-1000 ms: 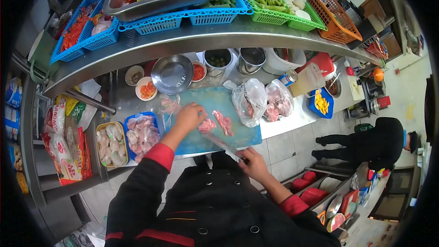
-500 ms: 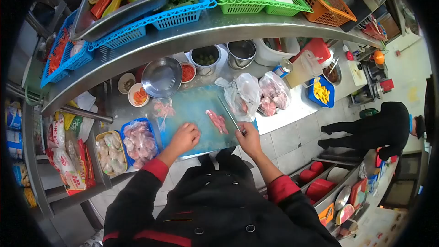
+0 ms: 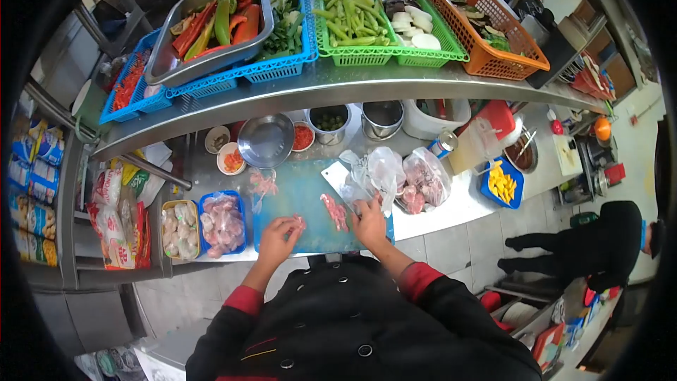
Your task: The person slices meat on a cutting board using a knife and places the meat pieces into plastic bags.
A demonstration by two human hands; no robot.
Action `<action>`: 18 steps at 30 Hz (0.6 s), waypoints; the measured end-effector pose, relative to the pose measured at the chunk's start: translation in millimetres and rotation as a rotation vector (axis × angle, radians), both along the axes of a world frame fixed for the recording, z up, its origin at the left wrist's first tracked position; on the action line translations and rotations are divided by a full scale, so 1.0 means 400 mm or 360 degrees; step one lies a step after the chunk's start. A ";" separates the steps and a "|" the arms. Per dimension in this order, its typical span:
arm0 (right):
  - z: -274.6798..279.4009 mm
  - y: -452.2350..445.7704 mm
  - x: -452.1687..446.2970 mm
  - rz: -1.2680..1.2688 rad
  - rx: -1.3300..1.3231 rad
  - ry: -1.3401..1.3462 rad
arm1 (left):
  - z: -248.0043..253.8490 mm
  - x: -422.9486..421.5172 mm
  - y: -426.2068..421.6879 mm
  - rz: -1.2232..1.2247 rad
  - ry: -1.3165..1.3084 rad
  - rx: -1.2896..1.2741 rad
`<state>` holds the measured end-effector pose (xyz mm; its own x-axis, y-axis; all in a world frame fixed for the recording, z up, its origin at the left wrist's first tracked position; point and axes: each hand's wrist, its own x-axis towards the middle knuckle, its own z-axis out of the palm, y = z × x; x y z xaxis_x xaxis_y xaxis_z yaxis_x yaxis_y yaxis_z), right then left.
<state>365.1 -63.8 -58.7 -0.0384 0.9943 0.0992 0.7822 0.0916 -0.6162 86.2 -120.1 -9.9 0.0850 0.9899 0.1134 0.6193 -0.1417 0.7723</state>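
Observation:
A blue-green cutting board (image 3: pixel 296 190) lies on the steel counter in the head view. My right hand (image 3: pixel 370 223) is closed around a cleaver (image 3: pixel 338 178), its broad blade turned flat and reaching forward beside a clear plastic bag (image 3: pixel 384 173). Over the board's near left part, my left hand (image 3: pixel 279 237) pinches a small piece of raw meat (image 3: pixel 300 224). Between the hands lies a strip of cut raw meat (image 3: pixel 335 212). Pale meat scraps (image 3: pixel 263 183) rest at the board's far left corner.
Left of the board stand a blue tray of bagged meat (image 3: pixel 245 233) and a yellow-rimmed tub (image 3: pixel 163 240). Bowls, a metal pan (image 3: pixel 266 141) and pots line the back. A steel shelf (image 3: pixel 352 92) with vegetable baskets overhangs them. Another person (image 3: pixel 592 247) stands at right.
The cleaver's blade has turned from edge-on to flat. My left hand, earlier curled on the board, now pinches a piece of meat. The camera view has tilted upward, showing more of the shelf.

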 end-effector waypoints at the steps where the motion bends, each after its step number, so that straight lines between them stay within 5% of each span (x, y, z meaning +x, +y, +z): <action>1: -0.015 0.004 0.008 0.0037 0.0050 -0.0015 | -0.004 0.005 -0.013 0.0044 0.0051 0.0076; 9: 0.003 0.013 0.071 0.0379 -0.0153 -0.0170 | 0.035 0.072 -0.082 0.0264 0.0096 -0.0033; 18: 0.185 0.107 0.309 0.0212 0.0171 0.0478 | 0.015 0.082 -0.127 0.0463 0.0065 -0.0112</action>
